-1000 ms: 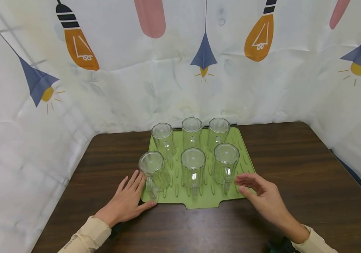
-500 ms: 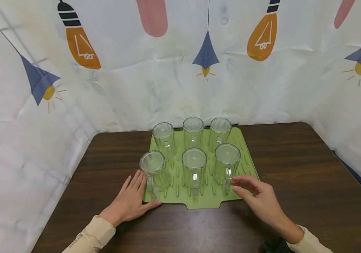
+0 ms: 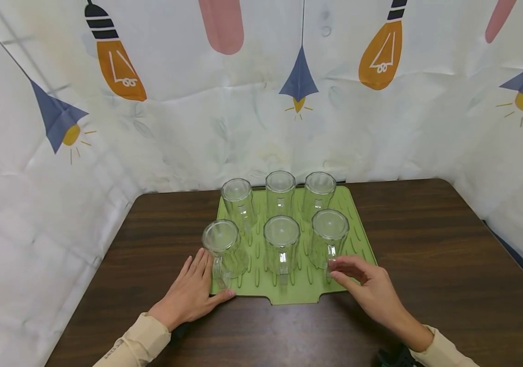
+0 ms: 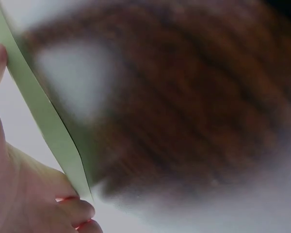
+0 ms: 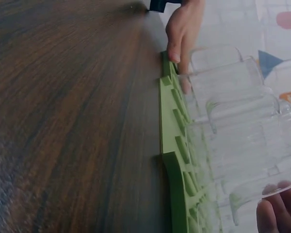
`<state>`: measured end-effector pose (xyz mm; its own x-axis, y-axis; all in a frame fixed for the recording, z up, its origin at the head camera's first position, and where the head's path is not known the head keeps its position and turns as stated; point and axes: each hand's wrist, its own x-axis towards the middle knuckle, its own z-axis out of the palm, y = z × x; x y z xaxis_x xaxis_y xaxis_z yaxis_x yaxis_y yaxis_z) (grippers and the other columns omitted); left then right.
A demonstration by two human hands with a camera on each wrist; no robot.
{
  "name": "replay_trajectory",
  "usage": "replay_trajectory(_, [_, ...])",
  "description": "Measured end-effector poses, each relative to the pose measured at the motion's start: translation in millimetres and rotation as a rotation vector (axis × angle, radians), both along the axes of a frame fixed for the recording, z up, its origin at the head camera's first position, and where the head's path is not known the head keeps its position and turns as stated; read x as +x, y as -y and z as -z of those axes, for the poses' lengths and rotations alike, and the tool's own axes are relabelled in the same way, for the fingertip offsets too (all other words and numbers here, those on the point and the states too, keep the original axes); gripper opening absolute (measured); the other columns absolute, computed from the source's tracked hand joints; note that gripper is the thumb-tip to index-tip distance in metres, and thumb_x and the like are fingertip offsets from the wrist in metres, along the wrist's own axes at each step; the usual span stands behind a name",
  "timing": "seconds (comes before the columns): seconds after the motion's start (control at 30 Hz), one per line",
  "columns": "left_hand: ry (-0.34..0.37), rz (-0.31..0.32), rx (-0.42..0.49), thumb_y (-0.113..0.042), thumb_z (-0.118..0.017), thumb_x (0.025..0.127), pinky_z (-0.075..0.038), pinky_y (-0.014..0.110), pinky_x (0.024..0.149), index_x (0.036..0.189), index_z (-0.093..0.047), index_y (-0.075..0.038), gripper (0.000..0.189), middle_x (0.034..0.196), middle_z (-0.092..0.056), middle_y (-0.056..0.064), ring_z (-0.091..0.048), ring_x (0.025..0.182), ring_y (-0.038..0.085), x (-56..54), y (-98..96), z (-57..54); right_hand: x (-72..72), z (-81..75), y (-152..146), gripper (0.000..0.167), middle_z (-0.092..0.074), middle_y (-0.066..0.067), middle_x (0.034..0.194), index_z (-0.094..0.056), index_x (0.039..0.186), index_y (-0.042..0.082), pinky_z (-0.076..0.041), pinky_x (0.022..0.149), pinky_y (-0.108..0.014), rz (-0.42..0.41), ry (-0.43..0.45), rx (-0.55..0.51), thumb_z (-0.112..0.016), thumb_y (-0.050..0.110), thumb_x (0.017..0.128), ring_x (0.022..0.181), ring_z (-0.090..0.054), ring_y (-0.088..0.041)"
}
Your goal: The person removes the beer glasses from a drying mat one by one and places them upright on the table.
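A green ribbed drying mat (image 3: 298, 295) lies on the table with several clear glass mugs upside down on it, in two rows. My left hand (image 3: 185, 293) rests at its front-left corner, fingers spread straight beside the front-left mug (image 3: 221, 244) and thumb along the front edge. In the left wrist view, the mat's edge (image 4: 53, 126) runs alongside that hand. My right hand (image 3: 369, 288) is at the front-right mug (image 3: 330, 232), its thumb and bent fingers close to the handle with a small gap between the tips. In the right wrist view, the fingers (image 5: 281, 206) are beside the glass; contact is unclear.
Between the two front corner mugs stands a front-middle mug (image 3: 282, 244). Behind are the back-left mug (image 3: 237, 199), back-middle mug (image 3: 280, 191) and back-right mug (image 3: 319, 191). A dark wood table (image 3: 426, 244) carries everything, and a printed cloth (image 3: 188, 127) hangs behind it.
My right hand has moved left, from the mat's right side to the front-right mug's handle. My left hand has shifted slightly right along the mat's corner. The mugs appear to stay in place.
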<state>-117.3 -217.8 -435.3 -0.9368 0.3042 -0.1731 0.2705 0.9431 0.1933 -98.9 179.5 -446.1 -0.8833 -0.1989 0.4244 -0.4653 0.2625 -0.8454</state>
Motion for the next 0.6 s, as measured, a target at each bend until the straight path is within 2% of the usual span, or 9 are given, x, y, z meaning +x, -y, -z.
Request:
replay_trajectory(0.13, [0.021, -0.003, 0.006, -0.074, -0.052, 0.095, -0.017, 0.067, 0.129, 0.159, -0.026, 0.012, 0.11, 0.168, -0.021, 0.032, -0.016, 0.16, 0.048, 0.0, -0.2, -0.3, -1.3, 4.0, 1.6, 0.025, -0.078, -0.016, 0.107, -0.073, 0.117, -0.001, -0.062, 0.083, -0.016, 0.001, 0.007, 0.022, -0.072, -0.005, 0.092, 0.099, -0.076, -0.006])
replay_trajectory(0.23, [0.033, -0.005, 0.011, -0.074, -0.052, 0.095, -0.016, 0.067, 0.13, 0.159, -0.025, 0.012, 0.11, 0.169, -0.02, 0.032, -0.015, 0.16, 0.048, 0.9, 0.4, -0.3, -2.8, 6.3, 3.3, 0.023, -0.077, -0.02, 0.105, -0.074, 0.115, 0.0, -0.062, 0.082, -0.016, -0.002, 0.008, 0.034, -0.071, -0.005, 0.093, 0.098, -0.076, -0.006])
replay_trajectory(0.6, [0.032, 0.003, 0.01, -0.074, -0.053, 0.095, -0.017, 0.067, 0.129, 0.161, -0.021, 0.01, 0.111, 0.17, -0.018, 0.031, -0.015, 0.16, 0.048, 0.5, 1.2, -1.4, -2.6, 8.2, 6.6, 0.02, -0.078, -0.021, 0.104, -0.073, 0.112, 0.0, -0.063, 0.08, -0.02, 0.006, -0.003, 0.041, -0.068, -0.006, 0.094, 0.097, -0.077, -0.008])
